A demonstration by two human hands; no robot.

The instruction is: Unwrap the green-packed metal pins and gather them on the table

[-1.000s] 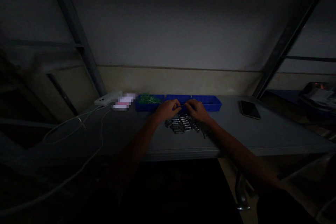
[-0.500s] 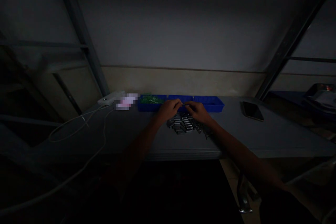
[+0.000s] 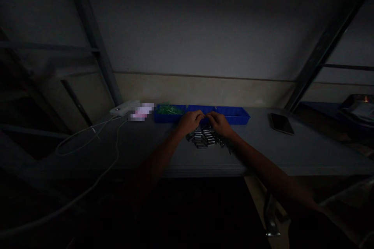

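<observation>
My left hand (image 3: 189, 121) and my right hand (image 3: 219, 123) meet fingertip to fingertip over the front edge of the blue bins. Both are closed in a pinch around a thin metal piece, which the fingers now hide almost wholly. Just below them on the table lies a pile of small shiny metal cylinders (image 3: 209, 137), partly covered by my right hand. Behind the hands stands a row of blue bins (image 3: 233, 120). Crumpled green plastic (image 3: 169, 109) fills the left bin; dim light hides what the others hold.
A dark phone (image 3: 281, 123) lies on the grey table (image 3: 263, 151) at the right. To the left are a white power strip (image 3: 125, 108), a blurred pink and white item (image 3: 142, 111) and loose white cables (image 3: 117, 144). Metal posts (image 3: 106, 70) rise on both sides.
My fingertips have drawn closer together, and the thin metal piece that showed between them is now hidden. The pile and bins have stayed put.
</observation>
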